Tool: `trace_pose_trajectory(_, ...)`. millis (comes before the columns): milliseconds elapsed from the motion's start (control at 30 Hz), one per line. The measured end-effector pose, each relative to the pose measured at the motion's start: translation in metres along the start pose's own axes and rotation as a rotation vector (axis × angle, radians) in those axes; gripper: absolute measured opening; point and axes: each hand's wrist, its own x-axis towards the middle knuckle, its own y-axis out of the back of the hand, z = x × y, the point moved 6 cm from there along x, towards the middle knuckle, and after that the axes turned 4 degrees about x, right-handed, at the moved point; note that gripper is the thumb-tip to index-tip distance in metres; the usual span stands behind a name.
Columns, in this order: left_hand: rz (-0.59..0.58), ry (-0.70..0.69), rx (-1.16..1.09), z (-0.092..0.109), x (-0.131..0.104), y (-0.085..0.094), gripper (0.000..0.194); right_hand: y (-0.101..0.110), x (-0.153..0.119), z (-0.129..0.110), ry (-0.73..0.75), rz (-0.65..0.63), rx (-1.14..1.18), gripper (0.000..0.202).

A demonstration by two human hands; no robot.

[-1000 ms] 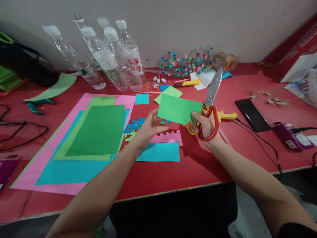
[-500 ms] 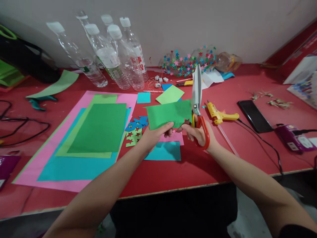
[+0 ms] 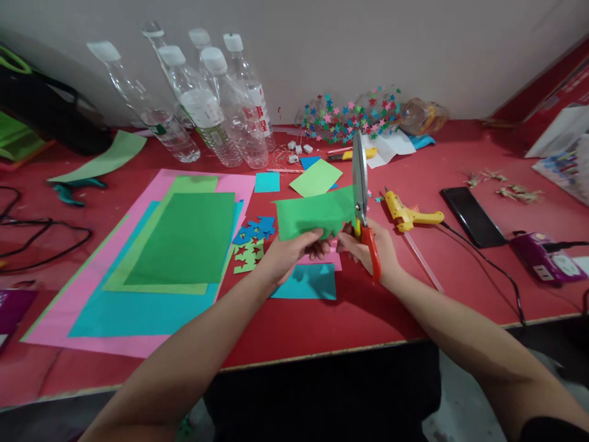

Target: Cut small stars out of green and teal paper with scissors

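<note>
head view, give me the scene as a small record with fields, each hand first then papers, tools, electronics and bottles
left hand: holding green paper by its lower edge
right hand: holding scissors, blades pointing up and away
paper stack, top down: dark green sheet, light green sheet, turquoise sheet, pink sheet
scrap: light green paper with star-shaped holes
other tools: yellow glue gun, utility knife
electronics: smartphone, right of the glue gun
bottles: clear plastic bottles, upright near the wall
</note>
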Motion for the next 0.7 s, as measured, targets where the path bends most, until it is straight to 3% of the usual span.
trace_pose_trajectory(100, 0.145, -0.085, -0.008, 0.008, 0.003, 0.017, 0.023, 0.002, -0.002, -0.006, 0.032, -0.06, 0.073, 0.029)
trace_pose_trajectory(167, 0.254, -0.159, -0.028, 0.016, 0.004, 0.032, 0.021, -0.001, -0.003, -0.009, 0.014, -0.172, 0.107, 0.03)
trace_pose_trajectory(400, 0.528, -0.358, -0.111, 0.039, 0.001, 0.068, 0.017, -0.019, -0.01, -0.007, -0.089, -0.538, -0.085, 0.04)
trace_pose_trajectory(533, 0.594, -0.402, -0.163, 0.043, -0.003, 0.072, 0.016, -0.021, -0.012, 0.0, -0.169, -0.58, -0.171, 0.042)
trace_pose_trajectory(700, 0.672, -0.394, -0.062, 0.042, -0.007, 0.071, 0.021, -0.021, -0.013, 0.002, -0.236, -0.576, -0.155, 0.045)
